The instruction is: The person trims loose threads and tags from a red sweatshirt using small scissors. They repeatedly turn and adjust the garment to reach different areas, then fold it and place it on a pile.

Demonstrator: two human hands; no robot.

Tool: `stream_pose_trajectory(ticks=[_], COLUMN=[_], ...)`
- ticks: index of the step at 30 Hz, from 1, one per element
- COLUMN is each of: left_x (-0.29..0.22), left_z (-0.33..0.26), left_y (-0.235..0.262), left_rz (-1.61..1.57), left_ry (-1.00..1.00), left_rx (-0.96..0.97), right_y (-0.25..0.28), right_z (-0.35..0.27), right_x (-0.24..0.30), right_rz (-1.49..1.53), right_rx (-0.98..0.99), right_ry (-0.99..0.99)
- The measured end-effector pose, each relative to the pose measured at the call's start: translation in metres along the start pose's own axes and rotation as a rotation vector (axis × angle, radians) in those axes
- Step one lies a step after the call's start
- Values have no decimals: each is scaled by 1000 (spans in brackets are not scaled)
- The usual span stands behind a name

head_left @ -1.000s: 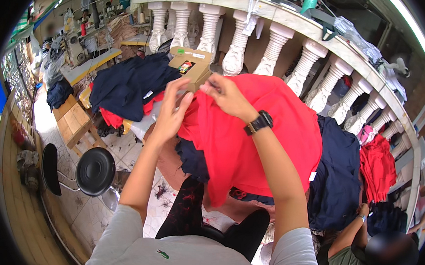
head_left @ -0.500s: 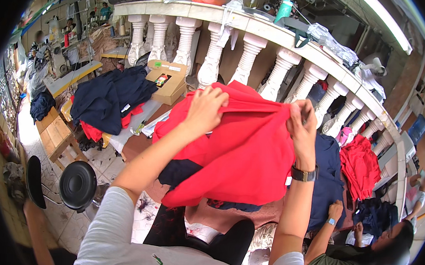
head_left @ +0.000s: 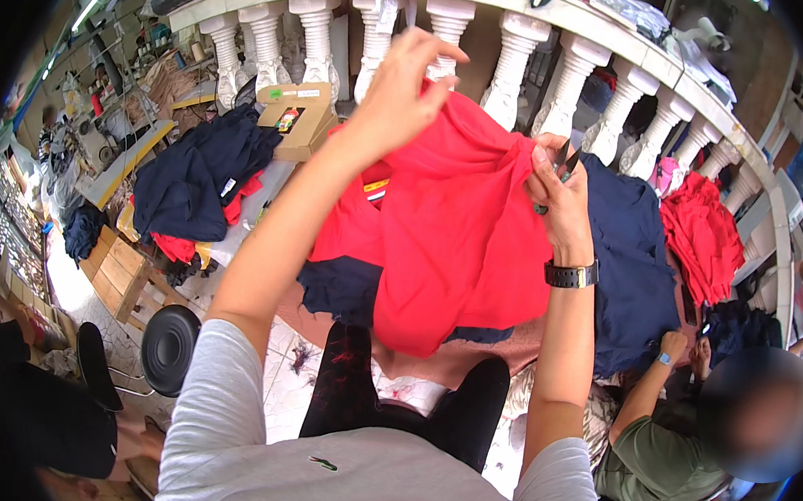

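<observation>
A red garment hangs bunched in front of me, its lower part draped over the table edge. My right hand pinches its upper right corner. Dark-bladed thread snips also sit in that hand, their points sticking up past the fingers. Just above the garment's upper left edge, my left hand is raised with its fingers apart and nothing in it. Under the red cloth lies dark navy fabric, partly covered. A small yellow and white patch shows on the red cloth beside my left forearm.
Navy garments lie at the right, with a red pile beyond. A co-worker in a green shirt sits close on the right. At the left are a navy pile, a cardboard box and a black stool. White balusters stand behind.
My left hand has let go of the red garment and lifted up and away. The snips now show in my right hand, and the garment hangs more loosely.
</observation>
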State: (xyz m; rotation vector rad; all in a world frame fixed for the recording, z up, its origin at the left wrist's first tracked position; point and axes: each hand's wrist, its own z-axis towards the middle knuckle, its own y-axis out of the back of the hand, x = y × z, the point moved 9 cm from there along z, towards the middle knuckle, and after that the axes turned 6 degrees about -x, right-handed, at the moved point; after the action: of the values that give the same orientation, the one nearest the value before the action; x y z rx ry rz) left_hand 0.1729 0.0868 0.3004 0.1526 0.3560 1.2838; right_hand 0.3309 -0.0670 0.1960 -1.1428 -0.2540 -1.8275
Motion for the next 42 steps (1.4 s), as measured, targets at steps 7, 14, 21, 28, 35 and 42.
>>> stream_pose_trajectory(ticks=[7, 14, 21, 28, 35, 42], left_x=[-55, -85, -70, -34, -33, -40], left_z=[-58, -76, -97, -134, -147, -144], left_y=[-44, -46, -57, -93, -101, -85], left_rz=[-338, -93, -308, -721, -839, -686], left_ry=[174, -59, 195, 725, 726, 540], left_rx=[85, -124, -48, 86, 23, -158], right_y=[-1, 6, -8, -14, -10, -15], right_z=[-10, -35, -66, -81, -87, -96], right_x=[3, 5, 9, 9, 6, 4], right_rz=[-82, -408, -448, -474, -445, -493], right_rx=[-46, -236, -199, -168, -229, -370], right_ry=[25, 173, 270, 218, 129, 261])
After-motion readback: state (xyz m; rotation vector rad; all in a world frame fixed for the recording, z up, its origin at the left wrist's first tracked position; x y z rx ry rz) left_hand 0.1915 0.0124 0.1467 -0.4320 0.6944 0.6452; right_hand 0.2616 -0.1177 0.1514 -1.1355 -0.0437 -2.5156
